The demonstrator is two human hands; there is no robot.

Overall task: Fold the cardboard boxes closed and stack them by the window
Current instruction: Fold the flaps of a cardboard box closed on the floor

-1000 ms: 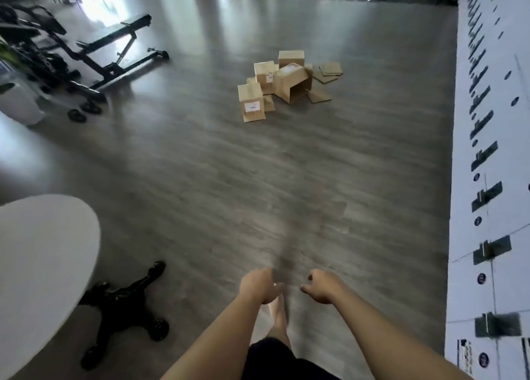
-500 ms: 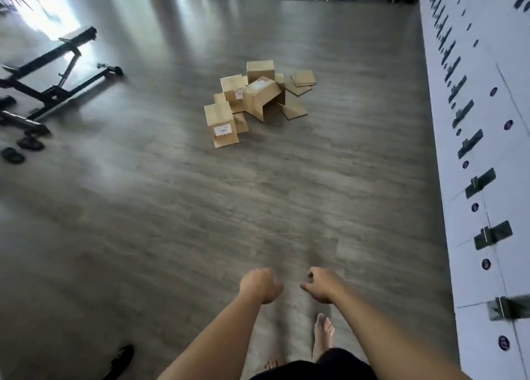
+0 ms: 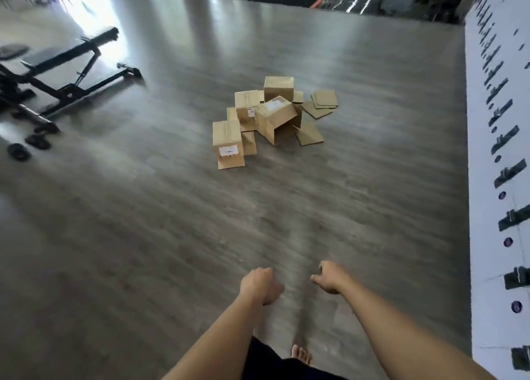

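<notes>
Left hand (image 3: 259, 285) and right hand (image 3: 329, 276) extended forward side by side, fingers loosely curled, holding nothing. Cardboard boxes (image 3: 266, 115) lie heaped on the grey floor (image 3: 129, 222) well ahead of both hands, several flaps unfolded.

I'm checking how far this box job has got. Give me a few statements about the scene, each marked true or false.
1. The left hand grips a box. False: it holds nothing.
2. The cardboard boxes lie in a loose heap on the floor. True.
3. The tilted box in the heap is folded closed. False: its near end gapes open.
4. The right hand holds nothing. True.
5. A black exercise bench stands far left. True.
</notes>
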